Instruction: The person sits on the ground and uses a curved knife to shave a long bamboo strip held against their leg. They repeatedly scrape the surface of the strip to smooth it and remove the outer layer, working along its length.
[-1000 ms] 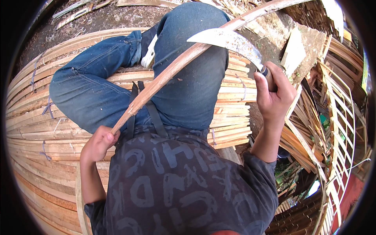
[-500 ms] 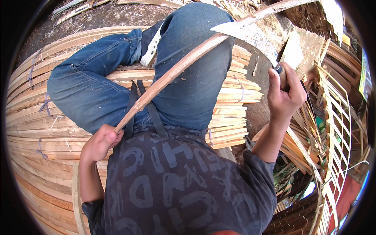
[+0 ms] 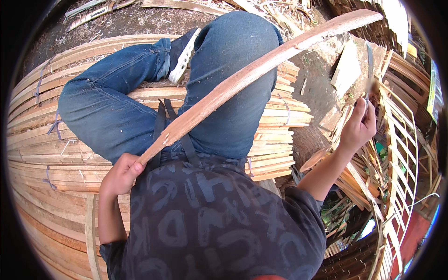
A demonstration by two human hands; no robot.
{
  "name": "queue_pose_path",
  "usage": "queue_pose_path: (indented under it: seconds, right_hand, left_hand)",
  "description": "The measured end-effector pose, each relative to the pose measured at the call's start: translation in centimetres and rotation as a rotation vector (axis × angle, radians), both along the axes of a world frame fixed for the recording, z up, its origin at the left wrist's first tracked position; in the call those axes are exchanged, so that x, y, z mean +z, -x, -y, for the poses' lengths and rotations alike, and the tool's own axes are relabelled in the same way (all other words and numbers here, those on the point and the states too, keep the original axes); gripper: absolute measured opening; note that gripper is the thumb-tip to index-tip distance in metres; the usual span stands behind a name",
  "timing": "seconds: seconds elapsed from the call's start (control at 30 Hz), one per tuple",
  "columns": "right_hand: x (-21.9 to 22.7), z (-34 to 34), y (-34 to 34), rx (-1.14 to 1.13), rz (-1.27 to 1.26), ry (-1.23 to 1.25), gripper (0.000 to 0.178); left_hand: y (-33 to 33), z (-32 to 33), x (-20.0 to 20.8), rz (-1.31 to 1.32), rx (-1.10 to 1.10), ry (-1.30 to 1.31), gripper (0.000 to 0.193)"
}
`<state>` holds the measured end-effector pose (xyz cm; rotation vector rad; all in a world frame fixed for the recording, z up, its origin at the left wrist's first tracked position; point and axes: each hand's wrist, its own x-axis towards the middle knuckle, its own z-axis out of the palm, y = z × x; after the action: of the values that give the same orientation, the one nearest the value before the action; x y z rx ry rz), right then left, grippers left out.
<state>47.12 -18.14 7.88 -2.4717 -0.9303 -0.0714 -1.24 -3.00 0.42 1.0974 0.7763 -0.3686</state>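
Observation:
A long, slightly curved wooden strip (image 3: 242,83) slants across my lap and over my raised right knee, its far end reaching to the upper right. My left hand (image 3: 122,174) is closed around its near end, beside my hip. Off to the right, my right hand (image 3: 358,125) grips a machete (image 3: 370,63) with a curved blade. The blade points away from me and shows nearly edge-on, apart from the strip. Most of its handle is hidden by my fingers.
I sit on bundled wooden slats (image 3: 51,158) bound with thin ties. To the right are a stone block (image 3: 322,70), a pale wood offcut (image 3: 346,67), a lattice of thin strips (image 3: 400,154) and a heap of split wood (image 3: 354,179). Shavings litter the ground (image 3: 135,21) ahead.
My right hand has swung the machete right, off the strip, and turned its blade edge-on. The strip has rolled in my left hand, showing a broader face.

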Motion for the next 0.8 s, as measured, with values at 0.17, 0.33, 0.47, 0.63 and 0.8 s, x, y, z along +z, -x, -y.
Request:
queue_pose_path:
  seconds: [0.17, 0.33, 0.47, 0.63, 0.8]
  right_hand:
    - [-0.5, -3.5, 8.1, 0.431, -0.11, 0.095, 0.025]
    - [0.5, -4.4, 8.3, 0.42, -0.098, 0.157, 0.026]
    - [0.6, -4.3, 7.4, 0.403, -0.057, 0.193, 0.025]
    - [0.6, -4.5, 6.2, 0.443, 0.068, 0.156, 0.023]
    - [0.0, -4.5, 5.2, 0.43, 0.128, 0.124, 0.023]
  left_hand:
    - [0.2, -0.6, 0.2, -0.034, -0.015, -0.112, 0.07]
    - [-0.2, -0.2, 0.9, -0.056, 0.027, -0.182, 0.072]
    - [-0.4, 0.2, 1.2, -0.075, 0.037, -0.191, 0.072]
    - [-1.4, 0.1, 1.7, -0.059, 0.014, -0.192, 0.072]
    - [-2.3, 0.0, 2.1, -0.049, 0.036, -0.165, 0.071]
